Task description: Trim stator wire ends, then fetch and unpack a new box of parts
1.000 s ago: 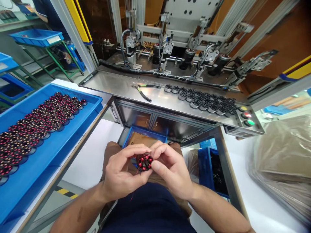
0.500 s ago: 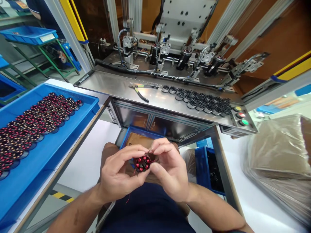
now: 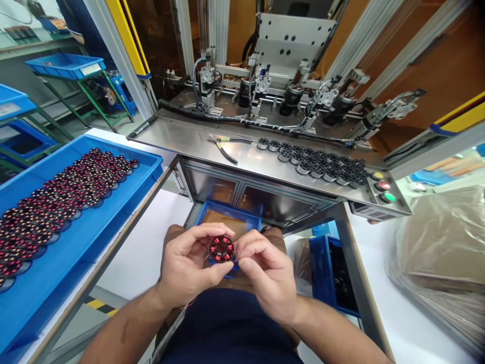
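A round motor stator [image 3: 214, 257], black with red copper windings, is gripped at its rim by the thumb and fingers of my left hand [image 3: 193, 265]. Its face is turned up toward me, so the open centre shows. Thin red wire ends stick out from its right side. There my right hand [image 3: 267, 270] pinches the wire ends between thumb and fingertips, close beside the stator. Another loose wire trails below my left hand.
To the left, a blue tray [image 3: 125, 202] bears rows of wound stators [image 3: 71, 197]. Cutting pliers [image 3: 226, 146] and several unwound black stator cores [image 3: 314, 161] lie on the steel ledge [image 3: 182, 135]. Behind is the winding machine [image 3: 290, 96]; a button box [image 3: 382, 194] and a plastic-wrapped stack [image 3: 443, 237] are at right.
The stator has turned to face up more squarely. My right hand's fingers have drawn together on the wire ends and sit slightly lower. The whole view has shifted a little.
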The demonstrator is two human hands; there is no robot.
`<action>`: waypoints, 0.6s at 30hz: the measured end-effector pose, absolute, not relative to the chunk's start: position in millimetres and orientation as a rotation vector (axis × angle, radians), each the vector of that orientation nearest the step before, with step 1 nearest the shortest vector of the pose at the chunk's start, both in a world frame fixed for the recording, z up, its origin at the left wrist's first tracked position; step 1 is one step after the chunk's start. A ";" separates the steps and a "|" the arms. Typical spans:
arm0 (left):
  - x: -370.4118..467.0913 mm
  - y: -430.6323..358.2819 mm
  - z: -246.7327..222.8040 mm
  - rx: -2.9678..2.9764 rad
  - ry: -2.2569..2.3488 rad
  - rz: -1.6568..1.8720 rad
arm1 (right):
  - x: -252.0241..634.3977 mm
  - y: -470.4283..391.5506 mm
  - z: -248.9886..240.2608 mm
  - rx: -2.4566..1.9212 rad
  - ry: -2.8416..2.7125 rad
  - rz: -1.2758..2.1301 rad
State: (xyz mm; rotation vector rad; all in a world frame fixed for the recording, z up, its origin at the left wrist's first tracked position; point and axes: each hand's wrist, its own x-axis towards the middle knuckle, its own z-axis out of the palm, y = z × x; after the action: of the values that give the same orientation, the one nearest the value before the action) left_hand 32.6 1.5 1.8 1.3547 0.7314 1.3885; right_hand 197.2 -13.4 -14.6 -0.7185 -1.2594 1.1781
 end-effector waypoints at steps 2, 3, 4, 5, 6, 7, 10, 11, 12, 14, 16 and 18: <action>33.2 0.9 1.4 1.372 0.725 1.406 | 197.4 -14.9 -12.5 -0.737 -1.309 1.051; 33.4 0.4 1.0 1.383 0.728 1.413 | 197.3 -15.6 -11.9 -0.753 -1.319 1.014; 33.7 -0.2 0.5 1.397 0.732 1.420 | 197.2 -16.0 -11.5 -0.770 -1.317 1.005; 33.8 -0.8 0.1 1.416 0.739 1.427 | 197.1 -16.2 -11.0 -0.783 -1.306 1.022; 33.9 -1.4 -0.3 1.437 0.744 1.436 | 197.1 -16.0 -10.5 -0.789 -1.287 1.055; 33.9 -1.9 -0.6 1.459 0.745 1.443 | 197.2 -15.4 -9.9 -0.785 -1.276 1.089; 34.1 -2.4 -1.1 1.513 0.731 1.450 | 198.5 -12.9 -7.4 -0.748 -1.317 1.100; 34.3 -2.3 -1.2 1.529 0.724 1.450 | 199.1 -12.4 -6.6 -0.747 -1.340 1.069; 34.5 -2.2 -1.3 1.546 0.716 1.453 | 199.8 -12.3 -6.0 -0.751 -1.356 1.030; 35.0 -2.3 -1.5 1.574 0.709 1.462 | 201.0 -13.0 -5.3 -0.768 -1.363 0.962; 35.5 -2.8 -1.0 1.583 0.715 1.469 | 202.4 -14.0 -5.1 -0.766 -1.377 0.927; 35.9 -3.2 0.8 1.559 0.728 1.454 | 204.6 -13.7 -4.8 -0.732 -1.424 0.903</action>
State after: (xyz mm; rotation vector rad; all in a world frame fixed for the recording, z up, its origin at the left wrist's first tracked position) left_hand 35.9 -3.2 0.8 1.5591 0.7279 1.4544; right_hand 204.6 -13.7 -4.8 -0.7320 -1.4243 0.9027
